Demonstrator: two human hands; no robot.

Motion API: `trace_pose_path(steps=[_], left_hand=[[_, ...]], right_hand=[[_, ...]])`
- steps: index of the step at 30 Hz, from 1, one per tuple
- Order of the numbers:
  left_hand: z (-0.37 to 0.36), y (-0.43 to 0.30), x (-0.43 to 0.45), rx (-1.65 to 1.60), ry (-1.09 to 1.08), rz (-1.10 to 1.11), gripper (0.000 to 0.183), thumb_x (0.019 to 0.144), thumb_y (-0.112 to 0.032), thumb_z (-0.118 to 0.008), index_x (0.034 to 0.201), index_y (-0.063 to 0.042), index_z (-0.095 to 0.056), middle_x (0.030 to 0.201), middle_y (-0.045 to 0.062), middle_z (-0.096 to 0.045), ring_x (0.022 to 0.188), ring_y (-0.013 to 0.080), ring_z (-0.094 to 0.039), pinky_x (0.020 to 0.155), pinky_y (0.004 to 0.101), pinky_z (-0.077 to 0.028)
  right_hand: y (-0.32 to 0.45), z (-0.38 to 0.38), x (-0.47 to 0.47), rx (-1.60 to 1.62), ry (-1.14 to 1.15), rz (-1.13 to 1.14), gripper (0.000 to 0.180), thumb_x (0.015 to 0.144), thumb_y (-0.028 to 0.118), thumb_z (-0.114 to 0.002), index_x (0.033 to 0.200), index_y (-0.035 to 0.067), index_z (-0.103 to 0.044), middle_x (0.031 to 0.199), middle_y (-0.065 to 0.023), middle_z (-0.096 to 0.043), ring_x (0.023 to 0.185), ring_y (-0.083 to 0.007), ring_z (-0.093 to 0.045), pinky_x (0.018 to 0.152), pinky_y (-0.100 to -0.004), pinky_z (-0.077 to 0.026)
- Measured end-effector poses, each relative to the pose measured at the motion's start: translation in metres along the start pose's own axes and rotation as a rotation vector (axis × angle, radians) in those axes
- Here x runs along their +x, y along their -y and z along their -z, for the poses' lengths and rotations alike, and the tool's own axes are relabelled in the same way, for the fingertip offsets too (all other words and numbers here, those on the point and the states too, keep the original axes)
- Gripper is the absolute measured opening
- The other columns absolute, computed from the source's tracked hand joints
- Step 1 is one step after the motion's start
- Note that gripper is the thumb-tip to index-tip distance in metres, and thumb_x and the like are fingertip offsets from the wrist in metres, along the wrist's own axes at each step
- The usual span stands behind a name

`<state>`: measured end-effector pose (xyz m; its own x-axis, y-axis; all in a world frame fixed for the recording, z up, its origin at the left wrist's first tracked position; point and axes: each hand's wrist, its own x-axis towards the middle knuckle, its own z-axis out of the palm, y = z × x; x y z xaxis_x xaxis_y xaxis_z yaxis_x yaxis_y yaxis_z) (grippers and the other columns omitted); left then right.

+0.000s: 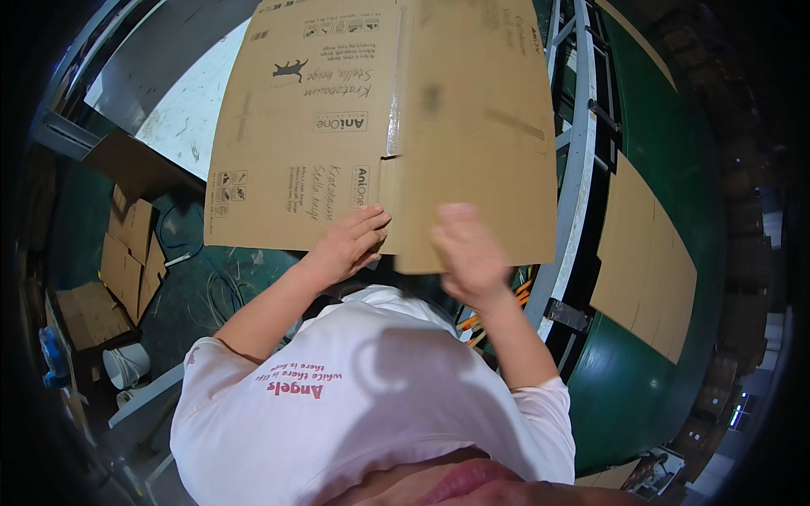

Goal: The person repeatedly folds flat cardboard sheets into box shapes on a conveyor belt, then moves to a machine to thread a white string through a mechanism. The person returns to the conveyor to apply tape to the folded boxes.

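Observation:
A large flat-folded corrugated cardboard carton [278, 152] lies before me, with print and a cat figure on its left panel. A strip of clear tape [394, 95] runs down beside the fold between its panels. My left hand [354, 243] rests on the near edge of the left panel, fingertips close to the fold. Over the near part of the plain right panel [481, 158] is my right hand [471, 253], blurred by motion. Whether its fingers grip the cardboard edge or only press on it cannot be made out.
A metal frame rail [573, 190] runs along the right, beside a green surface bearing a cardboard sheet [645, 259]. At left, cardboard boxes [126, 265], a white bucket [126, 365] and loose cable [221, 294] sit on the floor. A white-topped table [183, 107] stands upper left.

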<state>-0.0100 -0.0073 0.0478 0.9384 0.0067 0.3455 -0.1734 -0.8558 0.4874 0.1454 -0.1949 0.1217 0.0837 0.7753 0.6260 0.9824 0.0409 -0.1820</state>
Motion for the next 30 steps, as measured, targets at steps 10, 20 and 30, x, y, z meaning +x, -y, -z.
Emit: trace_pose_path(steps=[10, 20, 30], left_hand=[[-0.013, 0.010, -0.012, -0.109, -0.128, -0.033, 0.044, 0.066, -0.008, -0.072, 0.106, 0.000, -0.055, 0.117, 0.015, -0.054, 0.116, 0.0333, -0.048, 0.100, 0.0416, -0.040], [0.041, 0.082, 0.010, 0.131, -0.157, 0.565, 0.071, 0.078, -0.033, -0.065, 0.134, 0.000, -0.036, 0.141, 0.020, -0.033, 0.133, 0.0366, -0.026, 0.109, 0.0476, -0.017], [0.186, 0.400, 0.045, -0.117, -0.412, 1.370, 0.056, 0.072, -0.048, -0.069, 0.099, 0.001, -0.066, 0.093, 0.013, -0.068, 0.084, 0.0222, -0.065, 0.075, 0.0349, -0.050]], right_hand=[[-0.002, -0.063, -0.027, 0.033, 0.233, -0.165, 0.037, 0.066, 0.000, -0.063, 0.103, 0.001, -0.059, 0.115, -0.0199, -0.057, 0.113, -0.0372, -0.051, 0.099, -0.0453, -0.040], [-0.115, -0.061, 0.007, -0.259, 0.212, -0.643, 0.062, 0.076, 0.038, -0.066, 0.126, 0.004, -0.049, 0.137, -0.0189, -0.039, 0.132, -0.0390, -0.026, 0.108, -0.0498, -0.018], [-0.364, -0.072, 0.118, 0.240, 0.003, -1.121, 0.046, 0.061, 0.029, -0.082, 0.094, 0.000, -0.067, 0.084, -0.0113, -0.069, 0.072, -0.0191, -0.067, 0.067, -0.0304, -0.052]])
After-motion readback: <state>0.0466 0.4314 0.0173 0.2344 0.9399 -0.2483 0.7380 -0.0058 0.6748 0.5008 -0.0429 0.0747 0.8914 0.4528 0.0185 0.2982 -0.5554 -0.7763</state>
